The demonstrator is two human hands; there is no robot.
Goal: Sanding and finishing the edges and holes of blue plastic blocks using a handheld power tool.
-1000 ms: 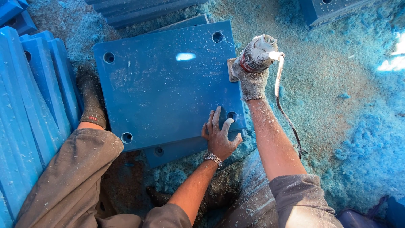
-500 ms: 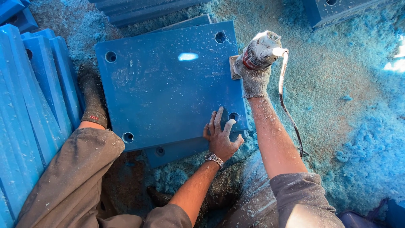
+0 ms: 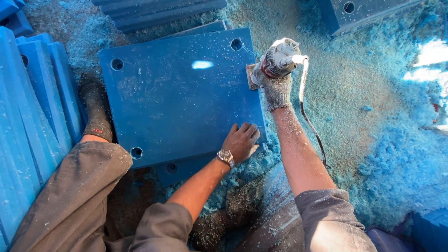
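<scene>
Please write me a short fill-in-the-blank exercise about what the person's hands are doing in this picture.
1. The right hand, which wears a ____, grips a power tool at the edge of the blue panel.
2. The bare left hand rests flat on the panel and has a ____ on its wrist.
3. The ground around the panel is covered in blue ____.

Missing words: glove; watch; shavings

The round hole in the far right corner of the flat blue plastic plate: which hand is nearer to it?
Right. The gloved right hand, gripping a power tool, is just beside the corner hole. The bare left hand presses flat on the blue plate at its near edge.
</scene>
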